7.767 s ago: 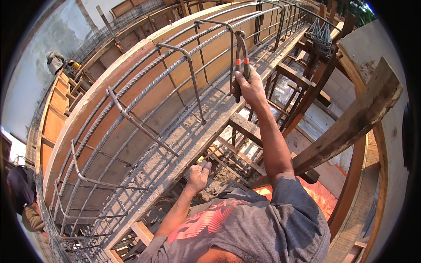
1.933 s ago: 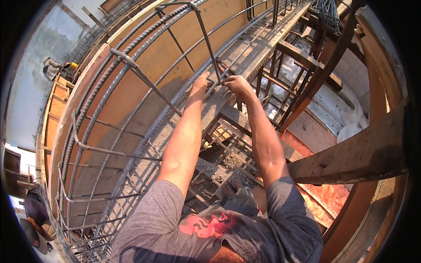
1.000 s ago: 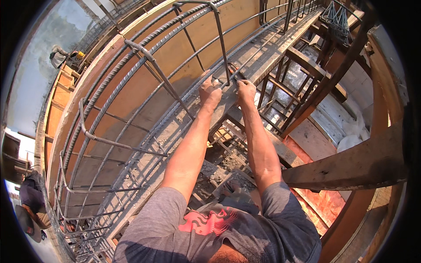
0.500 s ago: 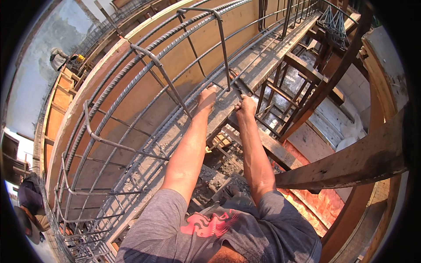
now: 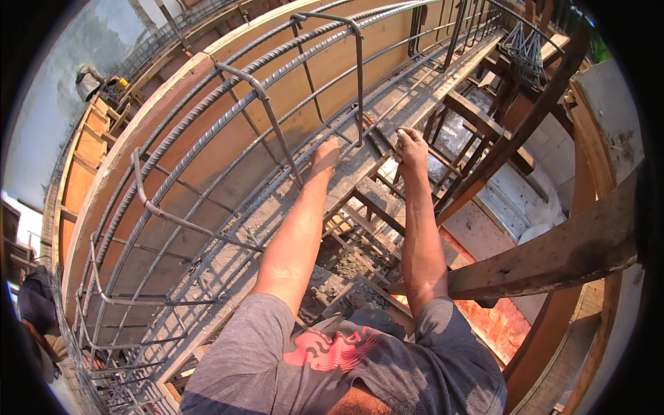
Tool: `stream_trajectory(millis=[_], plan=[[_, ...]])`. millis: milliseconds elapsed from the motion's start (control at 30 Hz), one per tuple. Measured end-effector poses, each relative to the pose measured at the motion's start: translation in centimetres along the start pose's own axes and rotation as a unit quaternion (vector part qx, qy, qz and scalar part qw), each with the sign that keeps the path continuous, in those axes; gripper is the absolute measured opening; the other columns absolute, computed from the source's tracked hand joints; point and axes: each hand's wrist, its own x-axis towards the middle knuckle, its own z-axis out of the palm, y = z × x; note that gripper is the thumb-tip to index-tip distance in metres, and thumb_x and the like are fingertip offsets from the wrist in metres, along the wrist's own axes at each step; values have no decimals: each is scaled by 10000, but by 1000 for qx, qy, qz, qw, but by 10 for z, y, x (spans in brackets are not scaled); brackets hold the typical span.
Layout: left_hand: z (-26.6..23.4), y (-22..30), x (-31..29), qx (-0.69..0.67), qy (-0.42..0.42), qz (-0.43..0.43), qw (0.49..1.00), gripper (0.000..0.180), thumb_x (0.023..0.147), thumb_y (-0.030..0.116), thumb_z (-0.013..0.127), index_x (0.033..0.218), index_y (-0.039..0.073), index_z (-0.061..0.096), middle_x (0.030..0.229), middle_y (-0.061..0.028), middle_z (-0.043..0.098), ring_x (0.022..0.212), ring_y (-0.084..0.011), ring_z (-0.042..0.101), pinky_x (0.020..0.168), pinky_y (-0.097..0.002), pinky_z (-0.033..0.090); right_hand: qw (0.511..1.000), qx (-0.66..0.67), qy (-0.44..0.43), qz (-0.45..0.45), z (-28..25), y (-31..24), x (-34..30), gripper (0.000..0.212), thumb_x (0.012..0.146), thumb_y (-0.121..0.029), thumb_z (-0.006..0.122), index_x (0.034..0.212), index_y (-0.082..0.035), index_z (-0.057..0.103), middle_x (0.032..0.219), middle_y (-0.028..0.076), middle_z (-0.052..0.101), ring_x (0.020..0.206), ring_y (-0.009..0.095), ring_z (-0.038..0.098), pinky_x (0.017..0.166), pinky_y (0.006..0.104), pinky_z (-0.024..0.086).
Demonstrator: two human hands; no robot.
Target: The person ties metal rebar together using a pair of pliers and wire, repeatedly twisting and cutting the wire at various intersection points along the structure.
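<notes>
My left hand [image 5: 325, 152] is closed beside the lower bars of a curved rebar cage [image 5: 266, 97]; its fingertips are hidden, and so is whatever they hold. My right hand [image 5: 412, 148] is raised over the outer edge of the concrete-stained board [image 5: 353, 166], thumb and fingers pinched together. Anything in that pinch is too small to make out. Between the hands, a dark tool with a reddish end [image 5: 367, 120] lies by the bars, its kind unclear.
A curved plywood form panel [image 5: 190, 131] stands behind the cage. A thick timber [image 5: 546, 263] crosses at the right, near my right arm. Below the board is a gap with timber framing [image 5: 377, 211]. Bundled wire ties [image 5: 522, 52] hang at the far right. Someone's dark cap [image 5: 38, 301] shows lower left.
My right hand has moved right and slightly up, away from the dark tool at the board's edge. My left hand stays at nearly the same spot by the lower bars.
</notes>
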Motion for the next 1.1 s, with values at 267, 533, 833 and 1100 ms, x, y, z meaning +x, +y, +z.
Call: stream_trajectory(millis=[267, 533, 833, 1100], plan=[[-6, 32, -30, 77, 47, 46, 995, 245, 849, 304, 689, 898, 68, 728, 929, -129, 726, 847, -250, 670, 761, -398, 503, 803, -560, -120, -163, 41, 4, 29, 202, 826, -162, 656, 984, -83, 754, 899, 167, 726, 849, 329, 704, 781, 411, 546], [-9, 100, -50, 58, -166, -75, 982, 415, 897, 361, 641, 855, -45, 709, 812, -163, 710, 768, -257, 682, 702, -400, 512, 735, -624, -149, -219, 44, -9, 28, 179, 819, -182, 628, 917, -95, 750, 849, 229, 688, 851, 418, 679, 758, 498, 540], [18, 27, 14, -199, -304, -143, 921, 154, 945, 83, 541, 952, -41, 633, 818, -156, 686, 679, -281, 697, 609, -425, 609, 778, -568, -164, -213, 44, 8, 21, 169, 803, -166, 628, 911, -111, 746, 883, 194, 708, 885, 393, 685, 787, 480, 543], [24, 22, 17, -249, -312, -149, 905, 174, 912, 148, 588, 955, -9, 649, 759, -134, 688, 611, -253, 687, 557, -400, 591, 897, -431, -7, -100, 37, 32, 6, 202, 833, -120, 677, 1009, -36, 622, 889, 159, 721, 870, 332, 703, 796, 416, 527]])
